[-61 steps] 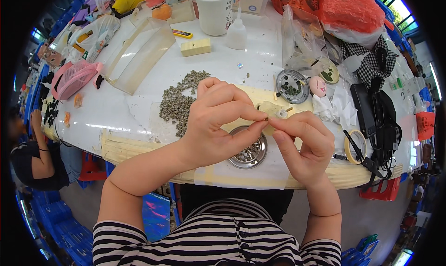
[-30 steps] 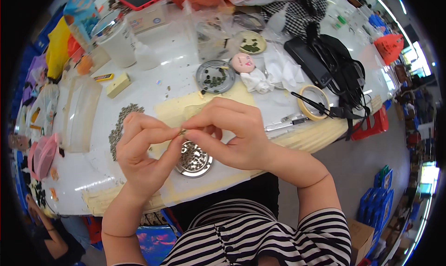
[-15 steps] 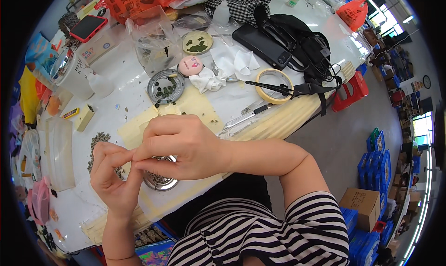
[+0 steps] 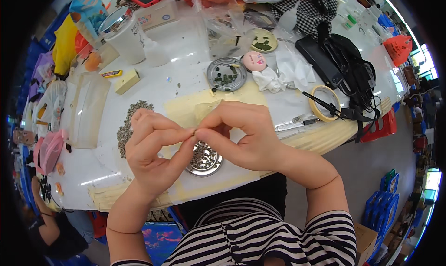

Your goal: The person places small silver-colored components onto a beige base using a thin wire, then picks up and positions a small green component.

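My left hand (image 4: pixel 155 150) and my right hand (image 4: pixel 244 133) meet fingertip to fingertip above the table. Both are closed in a pinch; a tiny piece seems to sit between them, too small to make out. Just beneath the fingertips lies a round shiny metal dish (image 4: pixel 218 166) holding many small metallic bits, partly hidden by my hands. Left of it, a pile of small greyish pieces (image 4: pixel 124 129) spreads on the white tabletop. Beyond my right hand stands a clear round dish (image 4: pixel 212 73) with several dark green bits, close to a pink round case (image 4: pixel 254 61).
A tape roll (image 4: pixel 313 99) with black tweezers (image 4: pixel 320 103) and a utility knife (image 4: pixel 297 124) lie at the right edge. A black power bank-like block (image 4: pixel 318 61) and bag straps are behind. A yellowish block (image 4: pixel 127 81) and clear plastic box (image 4: pixel 88 113) stand left. Another person's arm (image 4: pixel 44 210) shows lower left.
The view has swung left, so the table's things sit further right in the picture. My fingertips stay together, and more of the metal dish shows beneath them. Another person's arm has come into view.
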A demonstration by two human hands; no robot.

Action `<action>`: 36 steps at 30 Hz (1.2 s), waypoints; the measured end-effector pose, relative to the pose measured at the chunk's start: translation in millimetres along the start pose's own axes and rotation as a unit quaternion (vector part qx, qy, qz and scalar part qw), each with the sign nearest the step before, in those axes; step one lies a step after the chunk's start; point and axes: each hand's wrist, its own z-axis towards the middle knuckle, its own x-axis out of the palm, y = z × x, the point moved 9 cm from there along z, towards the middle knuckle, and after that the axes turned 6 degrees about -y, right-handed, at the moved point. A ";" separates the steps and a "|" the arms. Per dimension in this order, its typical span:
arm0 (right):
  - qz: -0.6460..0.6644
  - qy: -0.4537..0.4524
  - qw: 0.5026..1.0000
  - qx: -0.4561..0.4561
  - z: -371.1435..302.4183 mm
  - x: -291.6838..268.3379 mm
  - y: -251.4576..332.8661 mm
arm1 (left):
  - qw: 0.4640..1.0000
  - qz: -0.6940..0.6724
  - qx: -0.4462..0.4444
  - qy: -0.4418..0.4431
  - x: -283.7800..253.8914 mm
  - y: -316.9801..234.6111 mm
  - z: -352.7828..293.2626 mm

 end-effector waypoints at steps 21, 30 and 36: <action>0.004 0.002 1.000 0.020 -1.4 2.3 -5.4 | 1.000 -0.013 -0.011 0.001 -6.6 7.8 -3.7; -0.030 -0.010 0.999 -0.044 0.5 -2.1 6.5 | 1.000 0.007 0.005 -0.008 -7.4 5.6 -3.7; 0.035 0.020 0.995 0.095 -2.9 4.8 -12.1 | 1.000 -0.002 0.016 0.006 -5.8 3.0 -3.9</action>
